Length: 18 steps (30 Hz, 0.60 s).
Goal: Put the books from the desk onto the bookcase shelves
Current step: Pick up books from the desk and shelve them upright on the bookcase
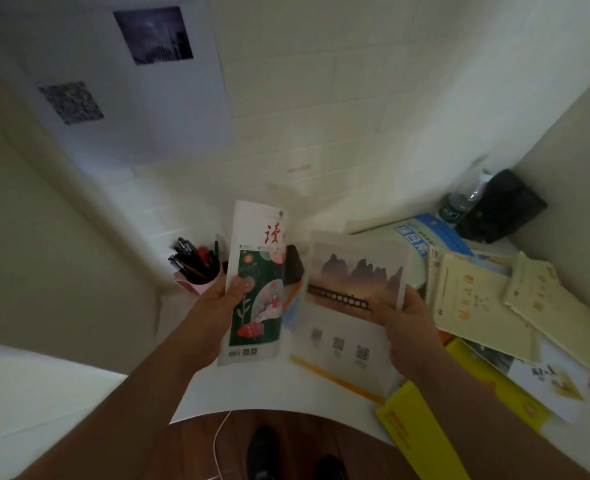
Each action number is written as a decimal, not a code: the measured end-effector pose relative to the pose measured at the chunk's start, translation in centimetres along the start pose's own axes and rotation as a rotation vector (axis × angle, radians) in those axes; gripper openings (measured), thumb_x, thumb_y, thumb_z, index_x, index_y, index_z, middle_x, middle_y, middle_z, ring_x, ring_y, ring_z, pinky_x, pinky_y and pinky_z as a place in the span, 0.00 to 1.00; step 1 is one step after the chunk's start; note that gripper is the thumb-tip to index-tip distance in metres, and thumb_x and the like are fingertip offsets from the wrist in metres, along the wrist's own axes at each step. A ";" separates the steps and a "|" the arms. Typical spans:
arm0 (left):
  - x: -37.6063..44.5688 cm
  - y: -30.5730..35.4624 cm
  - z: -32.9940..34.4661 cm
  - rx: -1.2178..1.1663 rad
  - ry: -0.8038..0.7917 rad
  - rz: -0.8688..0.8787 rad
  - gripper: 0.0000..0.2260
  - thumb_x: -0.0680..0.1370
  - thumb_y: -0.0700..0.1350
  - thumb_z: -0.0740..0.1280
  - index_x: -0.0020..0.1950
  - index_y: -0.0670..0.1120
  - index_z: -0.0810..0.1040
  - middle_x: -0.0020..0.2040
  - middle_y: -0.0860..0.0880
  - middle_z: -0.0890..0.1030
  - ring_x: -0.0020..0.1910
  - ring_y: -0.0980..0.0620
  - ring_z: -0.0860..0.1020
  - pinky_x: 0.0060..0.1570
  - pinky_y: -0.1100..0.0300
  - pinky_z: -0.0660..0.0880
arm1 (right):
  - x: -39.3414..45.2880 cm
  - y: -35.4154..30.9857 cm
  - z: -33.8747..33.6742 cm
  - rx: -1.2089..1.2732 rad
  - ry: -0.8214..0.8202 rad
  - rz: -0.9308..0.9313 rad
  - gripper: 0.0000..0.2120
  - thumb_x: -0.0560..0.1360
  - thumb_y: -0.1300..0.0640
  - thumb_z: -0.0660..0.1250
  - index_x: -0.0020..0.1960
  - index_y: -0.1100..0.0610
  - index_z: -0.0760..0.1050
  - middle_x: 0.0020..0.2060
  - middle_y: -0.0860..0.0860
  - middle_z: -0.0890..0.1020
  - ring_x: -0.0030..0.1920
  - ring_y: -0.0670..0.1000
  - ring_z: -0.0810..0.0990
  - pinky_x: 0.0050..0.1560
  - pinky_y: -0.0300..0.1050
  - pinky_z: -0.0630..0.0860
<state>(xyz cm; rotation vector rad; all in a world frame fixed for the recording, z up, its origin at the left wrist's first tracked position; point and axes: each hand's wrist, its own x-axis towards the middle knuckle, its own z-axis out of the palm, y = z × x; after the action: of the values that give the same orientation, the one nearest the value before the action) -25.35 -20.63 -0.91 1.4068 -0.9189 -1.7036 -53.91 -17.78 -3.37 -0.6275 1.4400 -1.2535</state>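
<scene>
My left hand [222, 301] grips a white book with a green flower cover [257, 282] by its left edge, thumb on the cover, holding it above the desk. My right hand [402, 320] grips a white book with a mountain picture [352, 299] by its right edge, also lifted. More books lie in a loose pile on the white desk [217, 400] to the right: two cream booklets [470, 306] [550, 303], a blue and white one [425, 237], yellow ones [421, 431]. No bookcase shelf is in view.
A pink pen cup [198, 271] full of pens stands at the desk's back left corner. A black bag [501, 207] and a plastic bottle [463, 199] sit at the back right. White walls enclose the desk. My shoes and a thin cable [217, 441] show on the wooden floor below.
</scene>
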 end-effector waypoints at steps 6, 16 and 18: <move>-0.3 0.3 2.9 0.012 -0.072 0.043 0.13 0.87 0.53 0.59 0.68 0.55 0.78 0.61 0.48 0.86 0.59 0.45 0.85 0.56 0.43 0.83 | -5.0 -2.2 7.2 -0.302 -0.191 -0.141 0.08 0.86 0.53 0.64 0.62 0.48 0.80 0.55 0.46 0.84 0.54 0.46 0.85 0.45 0.36 0.81; -0.9 0.3 3.2 -0.091 -0.028 0.127 0.21 0.84 0.56 0.61 0.76 0.54 0.72 0.68 0.47 0.82 0.67 0.41 0.81 0.64 0.35 0.78 | -5.9 -1.3 9.3 -0.199 -0.495 -0.035 0.13 0.83 0.53 0.68 0.55 0.33 0.82 0.71 0.41 0.75 0.66 0.42 0.77 0.57 0.32 0.77; -0.8 0.7 2.6 -0.080 -0.008 0.126 0.21 0.81 0.54 0.63 0.74 0.53 0.75 0.64 0.48 0.85 0.64 0.42 0.83 0.60 0.39 0.82 | -4.0 -0.6 7.3 -0.324 -0.265 -0.088 0.14 0.79 0.57 0.74 0.62 0.43 0.80 0.65 0.46 0.80 0.61 0.48 0.81 0.50 0.33 0.79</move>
<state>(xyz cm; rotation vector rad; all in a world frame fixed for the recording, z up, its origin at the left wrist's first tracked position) -27.70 -20.05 0.44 1.2642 -0.9137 -1.6350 -46.15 -17.03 -0.36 -1.0448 1.4125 -0.9659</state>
